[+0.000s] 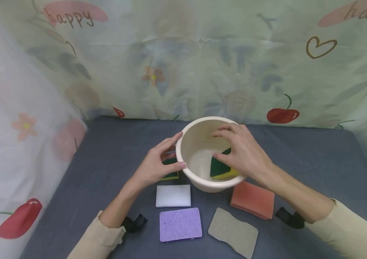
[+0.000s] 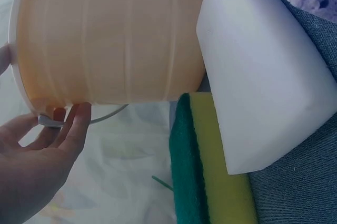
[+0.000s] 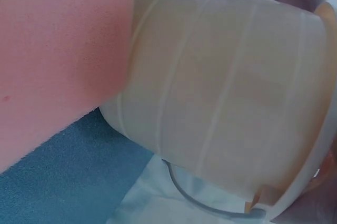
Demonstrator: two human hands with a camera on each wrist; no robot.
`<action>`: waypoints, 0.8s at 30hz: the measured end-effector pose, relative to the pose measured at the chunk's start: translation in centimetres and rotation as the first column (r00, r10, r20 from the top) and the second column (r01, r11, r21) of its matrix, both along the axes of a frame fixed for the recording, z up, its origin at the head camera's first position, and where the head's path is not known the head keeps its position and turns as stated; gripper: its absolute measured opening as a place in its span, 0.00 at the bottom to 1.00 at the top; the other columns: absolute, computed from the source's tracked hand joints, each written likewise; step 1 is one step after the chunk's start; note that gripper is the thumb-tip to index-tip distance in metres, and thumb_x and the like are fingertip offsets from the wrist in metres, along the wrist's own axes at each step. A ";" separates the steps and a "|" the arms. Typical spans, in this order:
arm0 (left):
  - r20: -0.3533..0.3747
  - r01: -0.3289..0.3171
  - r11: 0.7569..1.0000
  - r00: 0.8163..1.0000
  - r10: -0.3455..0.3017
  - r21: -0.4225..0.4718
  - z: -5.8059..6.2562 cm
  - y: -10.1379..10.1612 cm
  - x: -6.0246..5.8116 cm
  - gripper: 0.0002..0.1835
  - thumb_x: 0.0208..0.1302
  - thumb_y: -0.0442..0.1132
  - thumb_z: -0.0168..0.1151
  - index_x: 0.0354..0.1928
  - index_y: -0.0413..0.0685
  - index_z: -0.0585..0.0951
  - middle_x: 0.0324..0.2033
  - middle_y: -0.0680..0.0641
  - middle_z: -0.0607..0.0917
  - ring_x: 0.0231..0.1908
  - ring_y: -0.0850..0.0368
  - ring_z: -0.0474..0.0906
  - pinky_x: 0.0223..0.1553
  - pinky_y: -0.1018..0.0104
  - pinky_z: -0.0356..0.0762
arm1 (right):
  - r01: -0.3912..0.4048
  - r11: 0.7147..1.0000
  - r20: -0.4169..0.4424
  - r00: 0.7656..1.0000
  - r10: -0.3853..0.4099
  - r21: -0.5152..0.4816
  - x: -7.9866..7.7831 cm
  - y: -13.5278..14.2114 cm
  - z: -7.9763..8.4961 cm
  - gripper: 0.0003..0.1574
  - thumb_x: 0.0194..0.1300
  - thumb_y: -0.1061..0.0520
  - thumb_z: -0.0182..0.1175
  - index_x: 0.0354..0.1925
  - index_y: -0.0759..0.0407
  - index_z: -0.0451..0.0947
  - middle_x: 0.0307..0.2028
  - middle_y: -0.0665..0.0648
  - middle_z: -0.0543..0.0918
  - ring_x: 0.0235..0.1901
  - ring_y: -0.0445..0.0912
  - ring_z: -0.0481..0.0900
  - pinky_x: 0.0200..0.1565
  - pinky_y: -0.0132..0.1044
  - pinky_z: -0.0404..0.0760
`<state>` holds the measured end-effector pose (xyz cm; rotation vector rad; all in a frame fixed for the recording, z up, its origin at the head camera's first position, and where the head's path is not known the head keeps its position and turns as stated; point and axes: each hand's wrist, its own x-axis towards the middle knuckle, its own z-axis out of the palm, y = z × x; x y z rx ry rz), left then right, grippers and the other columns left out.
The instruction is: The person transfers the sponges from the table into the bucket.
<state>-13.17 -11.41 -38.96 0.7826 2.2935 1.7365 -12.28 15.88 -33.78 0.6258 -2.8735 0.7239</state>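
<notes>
Faintly ribbed, round, cream-coloured bucket (image 1: 197, 144)

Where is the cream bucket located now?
In the head view, the cream bucket is right of centre, held by the left hand, beside the pink sponge.

Pale sheeting (image 1: 199, 86) printed with red cherries (image 1: 282, 115), flowers (image 1: 153, 75) and "happy" hangs behind and beside the surface (image 1: 115, 151). Dark blue-grey fabric (image 1: 316, 162) covers its top.

Blue-grey tabletop (image 1: 118, 151): bucket (image 1: 196, 145), green-yellow sponge (image 1: 171, 175) beside it, white block (image 1: 173, 196), purple sponge (image 1: 180, 225), grey pad (image 1: 233, 232), coral sponge (image 1: 253, 199).
</notes>
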 end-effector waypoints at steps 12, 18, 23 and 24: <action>-0.075 0.021 0.999 0.997 -0.024 -0.035 -0.2 0.1 0.2 0.43 0.63 0.36 0.70 0.77 0.56 0.60 0.68 0.47 0.68 0.62 0.49 0.72 0.57 0.61 0.77 | 0.005 0.999 -0.010 1.000 -0.006 -0.043 0.8 1.5 0.9 0.27 0.55 0.54 0.75 0.54 0.53 0.83 0.58 0.57 0.77 0.59 0.57 0.70 0.55 0.56 0.72; -0.064 0.008 1.000 0.998 -0.009 -0.021 -0.1 0.2 0.3 0.46 0.59 0.37 0.73 0.76 0.56 0.61 0.68 0.49 0.68 0.62 0.50 0.72 0.58 0.61 0.76 | 0.000 0.998 -0.042 0.999 -0.003 -0.069 1.4 2.5 1.3 0.26 0.54 0.55 0.75 0.53 0.53 0.84 0.58 0.57 0.77 0.58 0.56 0.71 0.53 0.55 0.74; -0.035 0.002 1.000 0.999 -0.002 -0.001 -0.1 0.3 0.3 0.46 0.57 0.37 0.75 0.76 0.57 0.62 0.68 0.50 0.69 0.61 0.51 0.73 0.58 0.62 0.76 | -0.004 0.996 -0.066 0.998 -0.002 -0.092 2.0 3.4 1.5 0.27 0.52 0.56 0.76 0.52 0.52 0.84 0.56 0.56 0.78 0.56 0.54 0.73 0.50 0.55 0.75; -0.033 0.003 1.000 0.999 -0.003 0.004 -0.1 0.3 0.2 0.46 0.57 0.36 0.75 0.76 0.57 0.62 0.68 0.49 0.69 0.61 0.51 0.73 0.58 0.62 0.76 | -0.001 0.995 -0.068 0.998 -0.006 -0.096 2.1 3.6 1.6 0.27 0.52 0.56 0.77 0.52 0.52 0.84 0.56 0.55 0.78 0.56 0.54 0.73 0.50 0.54 0.75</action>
